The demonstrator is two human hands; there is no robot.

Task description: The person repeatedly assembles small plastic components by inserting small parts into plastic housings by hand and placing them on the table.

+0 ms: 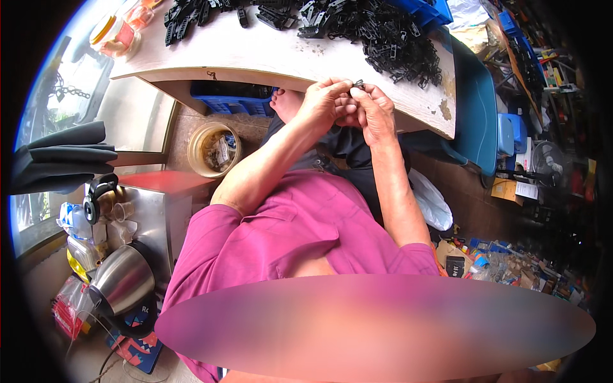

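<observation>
Just over the near edge of the pale table [268,56], my left hand [327,102] and my right hand [375,113] meet. Their fingertips pinch a small black part [358,84] between them, mostly covered by the fingers; its exact kind cannot be made out. A large heap of black plastic pieces [389,48], clip-like with slots, lies on the table beyond my right hand. More black ladder-shaped pieces [185,20] rest at the far left of the tabletop.
A blue crate [431,11] stands at the far right of the table, another blue crate [233,102] beneath it. A round bin [203,156] sits on the floor at left. Lower left is a steel kettle [128,281]. To the right stands a teal chair [476,108].
</observation>
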